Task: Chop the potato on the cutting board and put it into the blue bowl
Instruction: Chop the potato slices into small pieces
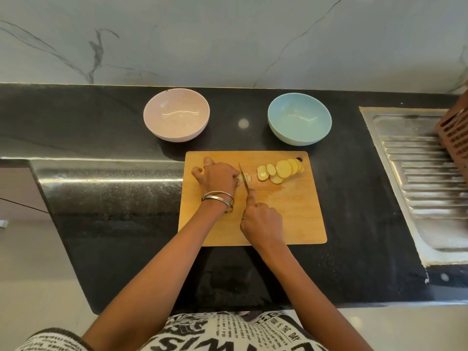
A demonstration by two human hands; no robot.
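Wall: pale marble with dark veins (228, 39) is seen behind everything, at the top of the view.
Tabletop: black polished stone (101, 122) is spread across the view, and all the kitchen things are carried on it.
Sink drainboard: ribbed steel (417, 178) is set into the tabletop at the right; a brown perforated basket (455, 138) is partly seen over its far edge.
Cutting board: a wooden board (291, 214) is laid near the front edge of the tabletop, with a hanging hole at its far right corner.
Blue bowl: the blue bowl (299, 118) is placed just beyond the board's far right corner, upright, nothing seen inside.
Pink bowl: the pink bowl (176, 114) is placed beyond the board's far left corner, well apart from the blue one.
Left hand: the left hand (215, 176) is curled down over the uncut potato piece (247, 178) on the board; its grip is closed on that piece, which is mostly hidden. Two bangles (218, 199) are worn at the wrist.
Right hand: the right hand (260, 219) has its grip wrapped round the knife handle, forefinger laid along the top.
Knife: the blade (243, 178) is held edge-down against the potato piece, just beside the left fingers.
Potato slices: round yellow slices (279, 170) are fanned, overlapping, on the board's far right part, short of the blue bowl.
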